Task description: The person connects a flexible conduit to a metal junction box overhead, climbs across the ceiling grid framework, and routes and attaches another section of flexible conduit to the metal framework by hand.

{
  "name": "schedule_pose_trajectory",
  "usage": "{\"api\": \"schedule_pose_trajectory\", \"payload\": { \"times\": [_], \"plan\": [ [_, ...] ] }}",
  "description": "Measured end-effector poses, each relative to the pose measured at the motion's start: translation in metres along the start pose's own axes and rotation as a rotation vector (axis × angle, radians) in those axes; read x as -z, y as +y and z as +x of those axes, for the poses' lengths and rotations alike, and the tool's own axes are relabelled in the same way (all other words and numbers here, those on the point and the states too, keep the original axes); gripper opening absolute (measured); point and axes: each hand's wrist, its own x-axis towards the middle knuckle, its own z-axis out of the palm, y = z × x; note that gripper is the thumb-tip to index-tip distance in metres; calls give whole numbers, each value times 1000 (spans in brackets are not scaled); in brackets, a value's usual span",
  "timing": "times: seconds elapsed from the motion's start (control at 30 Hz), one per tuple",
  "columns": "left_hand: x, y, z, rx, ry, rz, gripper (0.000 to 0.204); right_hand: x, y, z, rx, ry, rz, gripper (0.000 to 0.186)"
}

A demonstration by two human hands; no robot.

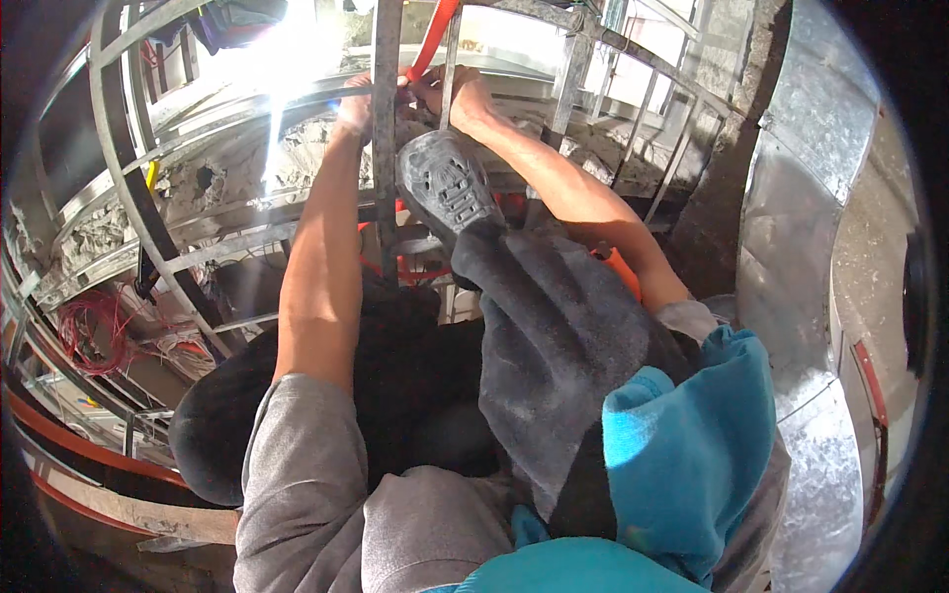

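Metal frame (386,148) ahead; right hand (450,91) apparently pinching red strip (432,42); left hand (356,107) grip, cannot tell; strip-handling seems underway, next move needing steadiness.

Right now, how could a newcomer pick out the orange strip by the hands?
Find the grey metal frame up top. From between the left hand and right hand, an orange strip slants up to the picture's top edge. Its bright colour sets it apart from neighbouring grey bars.

Strong light comes from beyond the frame (387,59), burning out to white beside the left fingers (356,87), with a flare streak below. Sheet metal (825,445) glints; black cloth (415,395) sinks into shadow. Straight edges bow toward the dark round rim.
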Motion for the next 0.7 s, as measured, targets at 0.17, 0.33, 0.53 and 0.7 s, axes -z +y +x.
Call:
{"api": "schedule_pose_trajectory", "payload": {
  "times": [0.17, 0.33, 0.53, 0.7],
  "plan": [
    [14, -2, 4, 97, 49, -21, 29, -3, -13, 1, -40, -9, 17, 35],
    [15, -6, 3, 94, 3, -57, 32, -5, -7, -3, -65, -22, 14, 37],
    [21, -6, 5, 59, -108, -74, 34, -2, -8, 0, -41, -16, -16, 39],
    [19, -8, 1, 38, -67, 5, 36, 1, -15, -3, -103, -41, -8, 43]
  ]
}}
